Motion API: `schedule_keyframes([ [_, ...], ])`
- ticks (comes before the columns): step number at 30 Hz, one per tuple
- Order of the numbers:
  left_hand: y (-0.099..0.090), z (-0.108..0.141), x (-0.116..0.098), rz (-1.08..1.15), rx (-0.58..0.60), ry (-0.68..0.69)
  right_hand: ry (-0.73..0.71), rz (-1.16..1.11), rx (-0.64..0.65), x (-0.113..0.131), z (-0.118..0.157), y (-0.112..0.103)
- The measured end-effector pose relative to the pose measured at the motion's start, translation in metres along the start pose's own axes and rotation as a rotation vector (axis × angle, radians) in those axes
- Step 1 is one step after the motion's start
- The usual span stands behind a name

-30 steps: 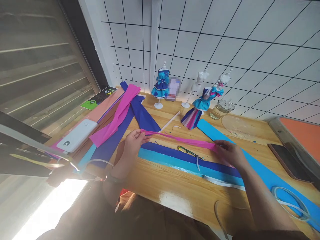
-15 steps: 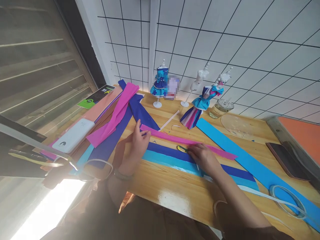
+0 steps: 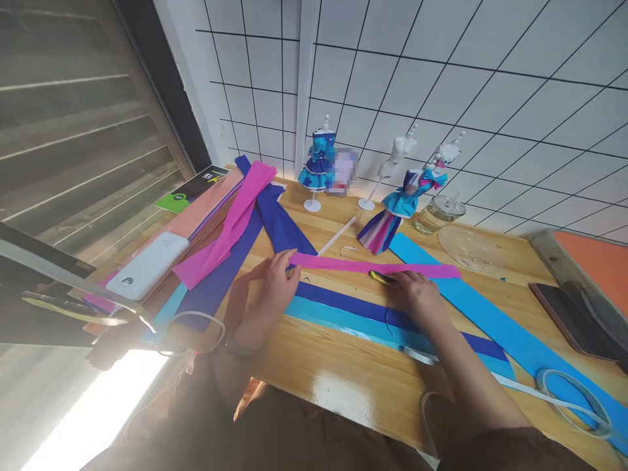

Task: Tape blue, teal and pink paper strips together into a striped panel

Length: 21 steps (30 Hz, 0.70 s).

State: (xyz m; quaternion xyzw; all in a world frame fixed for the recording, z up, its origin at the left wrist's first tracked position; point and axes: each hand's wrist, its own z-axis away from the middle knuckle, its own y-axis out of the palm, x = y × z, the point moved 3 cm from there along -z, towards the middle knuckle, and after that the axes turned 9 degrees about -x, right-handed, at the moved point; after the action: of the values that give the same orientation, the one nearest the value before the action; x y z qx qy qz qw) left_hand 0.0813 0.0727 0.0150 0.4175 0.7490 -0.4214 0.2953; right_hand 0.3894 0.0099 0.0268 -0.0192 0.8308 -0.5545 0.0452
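One head-worn cam looks fwd & down from above the near edge of the glossy light-brown wooden table, w/ bare L hand & bare R hand close, mid-frame, white black-gridded wall behind.

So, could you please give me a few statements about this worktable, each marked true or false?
1. The left hand is at the left end of the narrow pink strip. True.
2. The narrow pink strip runs beneath the wide light-blue one. False: its right part lies over the wide light-blue strip.
3. The right hand has the yellow cutter. True.
4. All of the small mannequins are dressed. False: the middle mannequin is bare.
5. The white device lies on the pile of coloured strips. True.
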Motion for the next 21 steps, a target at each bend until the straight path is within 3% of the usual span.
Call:
schedule_keyframes([
  [4,-0.001,0.002,-0.010,-0.039,0.034,0.076,-0.030,-0.057,-0.035,0.000,0.014,-0.008],
  [10,0.005,0.012,-0.026,-0.023,0.148,0.174,-0.176,-0.150,0.010,0.002,0.041,0.000],
  [17,0.004,0.014,-0.028,-0.008,0.179,0.156,-0.071,-0.043,0.063,-0.007,0.039,0.000],
  [21,0.005,0.013,-0.024,0.004,0.185,0.142,0.112,0.081,0.043,-0.034,0.039,-0.011],
])
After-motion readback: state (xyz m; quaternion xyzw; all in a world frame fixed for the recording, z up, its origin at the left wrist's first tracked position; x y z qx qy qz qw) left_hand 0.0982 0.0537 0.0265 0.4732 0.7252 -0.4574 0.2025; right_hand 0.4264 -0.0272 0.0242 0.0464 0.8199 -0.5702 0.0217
